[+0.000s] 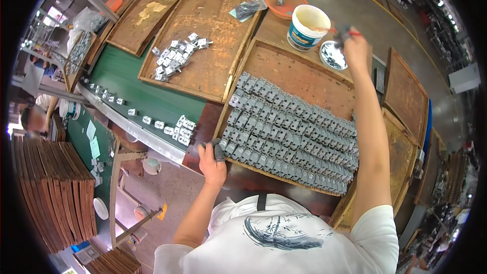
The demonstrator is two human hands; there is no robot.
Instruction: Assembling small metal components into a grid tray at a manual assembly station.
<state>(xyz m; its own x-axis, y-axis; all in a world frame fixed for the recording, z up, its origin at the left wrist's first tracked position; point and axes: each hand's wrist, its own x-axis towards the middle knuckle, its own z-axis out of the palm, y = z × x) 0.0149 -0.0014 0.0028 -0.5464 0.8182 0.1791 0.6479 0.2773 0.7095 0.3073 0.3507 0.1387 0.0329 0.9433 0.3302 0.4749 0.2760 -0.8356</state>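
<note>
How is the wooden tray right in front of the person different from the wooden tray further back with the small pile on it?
The near tray is packed with neat rows of grey parts, covering most of it. The far tray holds only a loose heap of silvery parts, with most of its wood bare. The left hand rests at the near tray's corner; no hand touches the far tray. Both are shallow, worn, rimmed wooden trays.

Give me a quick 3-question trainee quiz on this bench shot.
1. True or false: the grey parts in the near tray lie in neat rows.
2. Which hand reaches toward the white bucket? A) left B) right
3. What does the left hand rest on?

Key:
1. True.
2. B, the right hand, which holds a thin red-handled tool.
3. The tray's near corner, at the grey parts.
</note>
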